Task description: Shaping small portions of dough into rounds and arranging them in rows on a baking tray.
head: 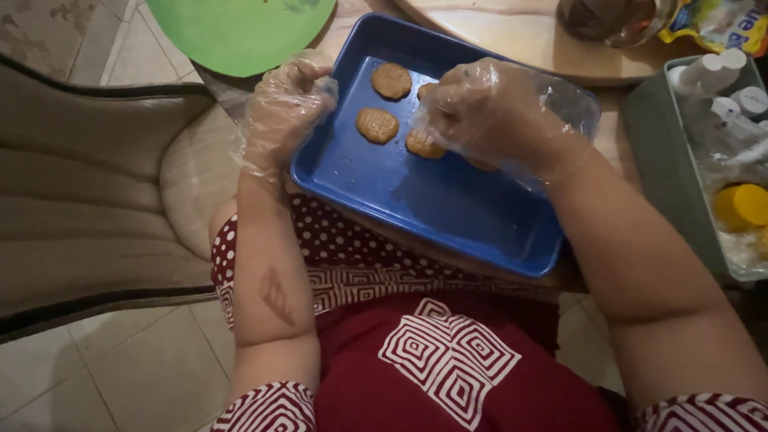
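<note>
Nearest, pale floor tiles (152, 376) and a beige chair (88, 200) at the left. The blue tray (448, 200) sits at the table edge, holding flat brown cookies (378, 125) at its far end. The gloved left hand (284, 112) rests on the tray's rim, fingers curled together; the gloved right hand (488, 108) hovers over the cookies, fingers bent, grip unclear. Beyond: a green plate (240, 32), a grey bin (672, 160) of bottles

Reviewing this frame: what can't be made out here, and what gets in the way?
- Head view: the right hand in its clear plastic glove covers part of the blue tray and some cookies; their full count is hidden.
- What the left hand pinches at the tray's rim: fingers curl over it.
- Green plate: cut off by the top edge.
- Items in the grey bin: cut off by the right edge, dim.
</note>
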